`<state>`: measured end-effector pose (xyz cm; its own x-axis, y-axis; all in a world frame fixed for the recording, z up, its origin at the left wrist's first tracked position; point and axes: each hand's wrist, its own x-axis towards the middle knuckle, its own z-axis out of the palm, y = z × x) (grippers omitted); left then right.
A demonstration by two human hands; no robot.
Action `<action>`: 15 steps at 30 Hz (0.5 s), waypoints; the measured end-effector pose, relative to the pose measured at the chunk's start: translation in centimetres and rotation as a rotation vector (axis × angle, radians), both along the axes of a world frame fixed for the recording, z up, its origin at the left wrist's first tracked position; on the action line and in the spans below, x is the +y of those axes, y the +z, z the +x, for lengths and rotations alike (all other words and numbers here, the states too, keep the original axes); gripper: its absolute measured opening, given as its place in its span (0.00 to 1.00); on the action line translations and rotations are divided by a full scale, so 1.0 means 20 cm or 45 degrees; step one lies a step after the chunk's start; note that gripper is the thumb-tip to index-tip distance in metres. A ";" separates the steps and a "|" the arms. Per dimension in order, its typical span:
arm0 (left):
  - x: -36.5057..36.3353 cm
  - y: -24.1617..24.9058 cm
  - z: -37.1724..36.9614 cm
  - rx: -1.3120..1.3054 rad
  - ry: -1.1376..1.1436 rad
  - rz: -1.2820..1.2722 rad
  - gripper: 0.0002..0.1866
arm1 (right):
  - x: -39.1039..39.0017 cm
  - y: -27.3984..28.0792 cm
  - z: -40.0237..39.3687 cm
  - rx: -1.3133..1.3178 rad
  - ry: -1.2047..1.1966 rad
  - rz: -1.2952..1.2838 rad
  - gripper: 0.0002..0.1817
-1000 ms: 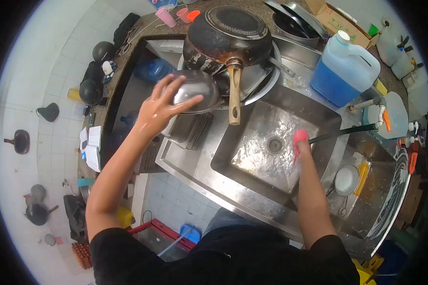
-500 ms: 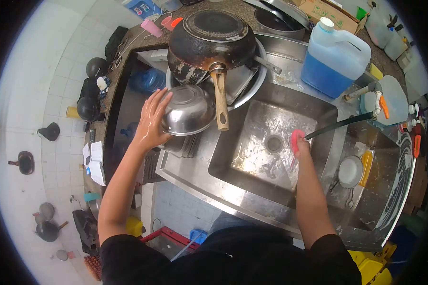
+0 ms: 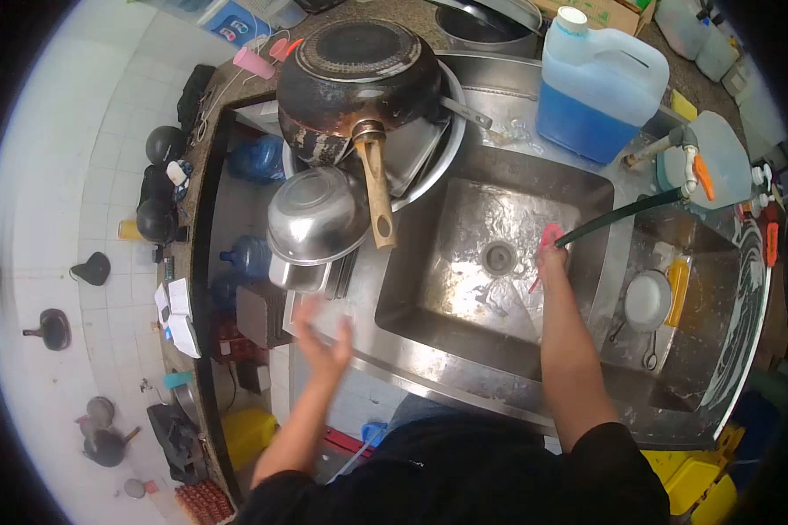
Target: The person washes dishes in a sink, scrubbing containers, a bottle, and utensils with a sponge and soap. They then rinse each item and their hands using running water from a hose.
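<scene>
My left hand (image 3: 324, 346), blurred by motion, is in the air above the counter's front edge, fingers apart and holding nothing. Just beyond it an upturned steel bowl (image 3: 317, 214) leans on the stacked cookware. Over the large sink basin (image 3: 490, 302), my right hand (image 3: 552, 261) is wrapped around the end of a dark hose (image 3: 622, 217), where a pink piece (image 3: 551, 234) shows between the fingers. The hose runs from a tap with an orange handle (image 3: 704, 178). Wet streaks and suds mark the basin floor around the drain (image 3: 499, 258).
An upside-down blackened pan (image 3: 359, 83) with a wooden handle tops a wide metal basin (image 3: 453, 157). A jug of blue liquid (image 3: 595, 96) stands behind the sink. In the smaller right basin lie a white round dish (image 3: 648, 300), a spoon (image 3: 650, 350) and a yellow item (image 3: 677, 289).
My left hand has let go of the steel bowl and moved down toward my body. The bowl now rests against the pile. My right hand stays on the hose; the view has shifted slightly.
</scene>
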<state>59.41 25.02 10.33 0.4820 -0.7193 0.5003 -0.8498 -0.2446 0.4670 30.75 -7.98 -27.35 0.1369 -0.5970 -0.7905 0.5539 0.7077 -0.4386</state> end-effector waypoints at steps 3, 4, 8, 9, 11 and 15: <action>-0.19 -0.18 -0.43 0.669 -0.168 0.181 0.12 | -0.02 -0.10 0.04 0.198 -0.023 -0.001 0.14; -0.23 -0.27 -0.50 0.787 -0.185 0.230 0.13 | -0.03 0.08 0.03 0.265 0.113 0.105 0.12; -0.35 -0.57 -0.58 1.616 0.015 -0.213 0.16 | 0.06 0.08 0.06 0.634 0.587 -0.136 0.04; -0.34 -0.57 -0.54 1.612 0.114 -0.142 0.18 | 0.09 0.13 0.08 0.630 0.791 -0.296 0.09; -0.35 -0.55 -0.47 1.523 0.201 -0.387 0.21 | 0.17 0.39 0.19 0.457 1.011 -0.430 0.20; -0.45 -0.30 -0.25 1.248 0.517 -0.626 0.27 | 0.26 1.24 0.39 0.069 0.860 -0.716 0.29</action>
<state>54.37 15.97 4.34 0.9662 -0.2560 -0.0315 0.0258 -0.0257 0.9993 38.52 -2.76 -2.52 0.5722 -0.7048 -0.4193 0.0636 0.5479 -0.8341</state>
